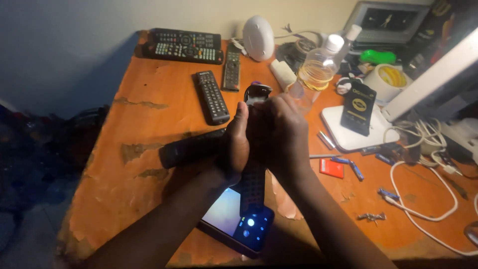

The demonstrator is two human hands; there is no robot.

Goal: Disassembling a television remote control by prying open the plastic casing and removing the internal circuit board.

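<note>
Worn orange desk, cluttered. Left hand and right hand were both clasped, fingers curled tight, around a long black remote held upright above a lit phone. Work appeared mid-way; spare remotes lay untouched behind.

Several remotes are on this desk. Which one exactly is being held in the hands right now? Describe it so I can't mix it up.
Start at the orange wooden table and find the lit smartphone at its near edge. Directly above the phone, the left hand and right hand clasp a long black remote control, upright and raised off the table. Unlike it, the other remotes lie flat further back, untouched.
</note>
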